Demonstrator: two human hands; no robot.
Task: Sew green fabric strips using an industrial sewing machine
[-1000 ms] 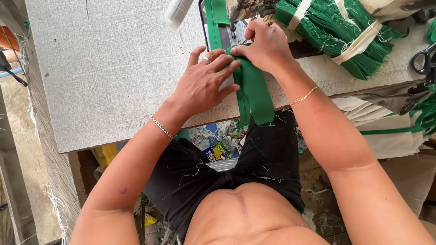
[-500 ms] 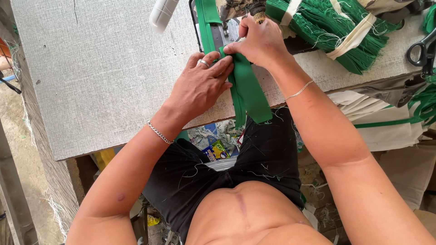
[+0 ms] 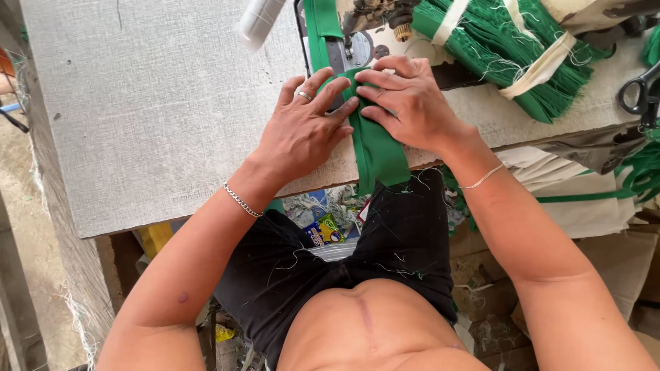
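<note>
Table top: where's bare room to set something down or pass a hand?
The wide grey table top left of the left hand is bare up to the white spool. Crowded: the green strip under both hands, the right hand, the sewing machine, tied green bundles, scissors.

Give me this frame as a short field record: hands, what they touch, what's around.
left hand: flat on the green fabric strip, fingers spread, ring on one finger
right hand: pressing the same strip from the other side, fingers bent
strip: runs under the sewing machine head and hangs over the table edge
table: grey, rough surface
bundles: green strips tied with pale bands, beyond the right hand
scissors: at the far right edge
wrists: chain bracelet on each
</note>
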